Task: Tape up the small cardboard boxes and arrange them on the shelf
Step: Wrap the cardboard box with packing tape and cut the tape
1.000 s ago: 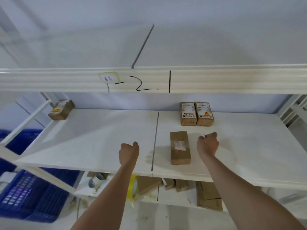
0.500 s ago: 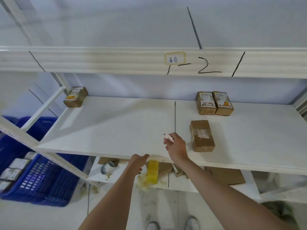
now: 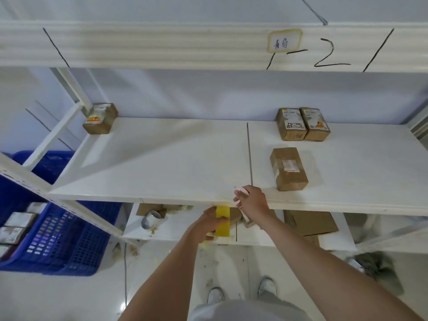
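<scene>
While left hand (image 3: 209,222) grips tape roll (image 3: 222,221), right hand (image 3: 251,200) pinches a pale tool (image 3: 240,191).

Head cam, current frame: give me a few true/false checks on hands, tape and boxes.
1. The left hand grips the yellow tape roll. True.
2. The right hand is empty. False: it holds a small white tool.
3. Four boxes sit on the shelf. True: a corner box, a pair and a front box.
4. The front box touches the pair. False: bare shelf separates them.
5. The blue crate is on the shelf. False: it stands on the floor.
</scene>
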A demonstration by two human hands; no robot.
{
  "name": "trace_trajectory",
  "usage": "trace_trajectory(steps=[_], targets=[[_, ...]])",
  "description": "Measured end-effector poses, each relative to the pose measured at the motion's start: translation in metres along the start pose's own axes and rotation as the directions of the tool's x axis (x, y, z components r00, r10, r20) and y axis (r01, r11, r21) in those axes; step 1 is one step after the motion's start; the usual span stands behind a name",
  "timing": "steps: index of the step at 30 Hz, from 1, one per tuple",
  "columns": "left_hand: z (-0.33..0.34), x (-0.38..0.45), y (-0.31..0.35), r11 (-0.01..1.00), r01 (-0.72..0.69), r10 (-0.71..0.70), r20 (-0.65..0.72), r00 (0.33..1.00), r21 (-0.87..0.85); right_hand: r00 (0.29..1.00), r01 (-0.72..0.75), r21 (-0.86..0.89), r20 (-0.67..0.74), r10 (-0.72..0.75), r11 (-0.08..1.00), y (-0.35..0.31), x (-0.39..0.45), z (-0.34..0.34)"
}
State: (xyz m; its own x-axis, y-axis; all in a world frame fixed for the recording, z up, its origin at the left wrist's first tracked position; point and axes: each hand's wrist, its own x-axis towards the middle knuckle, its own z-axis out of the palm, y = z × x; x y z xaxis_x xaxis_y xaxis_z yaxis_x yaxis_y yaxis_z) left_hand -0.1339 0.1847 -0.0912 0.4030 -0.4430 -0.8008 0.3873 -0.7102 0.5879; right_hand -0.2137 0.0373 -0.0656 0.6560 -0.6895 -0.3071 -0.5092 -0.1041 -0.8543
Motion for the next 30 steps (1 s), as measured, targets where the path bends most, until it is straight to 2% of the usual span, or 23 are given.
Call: trace_trajectory(steps=[4, 10, 13, 21, 30], targets=[[0.0, 0.002, -0.002, 1.0, -0.001, 0.001, -0.039, 0.999, -0.003, 1.0, -0.026, -0.031, 0.004, 0.027, 0.999, 0.006, -0.001, -0.001], [-0.004, 0.0, 0.001, 0.991, 0.015, -0.004, -0.082, 0.997, 0.134, 0.998, -0.033, -0.064, 0.048, 0.036, 0.997, 0.005, 0.002, 0.007], [-0.007, -0.004, -0.001, 0.987, -0.003, 0.013, -0.06, 0.998, 0.16, 0.997, -0.031, -0.075, 0.066, 0.036, 0.997, 0.004, 0.001, 0.01], [-0.004, -0.006, -0.003, 0.99, -0.027, 0.035, -0.058, 0.998, 0.141, 0.983, 0.115, -0.168, 0.161, -0.088, 0.979, 0.0, -0.004, 0.004], [-0.001, -0.004, 0.002, 0.991, 0.029, -0.025, -0.034, 0.999, 0.129, 0.996, 0.058, -0.134, 0.075, -0.048, 0.989, 0.001, 0.004, -0.006]])
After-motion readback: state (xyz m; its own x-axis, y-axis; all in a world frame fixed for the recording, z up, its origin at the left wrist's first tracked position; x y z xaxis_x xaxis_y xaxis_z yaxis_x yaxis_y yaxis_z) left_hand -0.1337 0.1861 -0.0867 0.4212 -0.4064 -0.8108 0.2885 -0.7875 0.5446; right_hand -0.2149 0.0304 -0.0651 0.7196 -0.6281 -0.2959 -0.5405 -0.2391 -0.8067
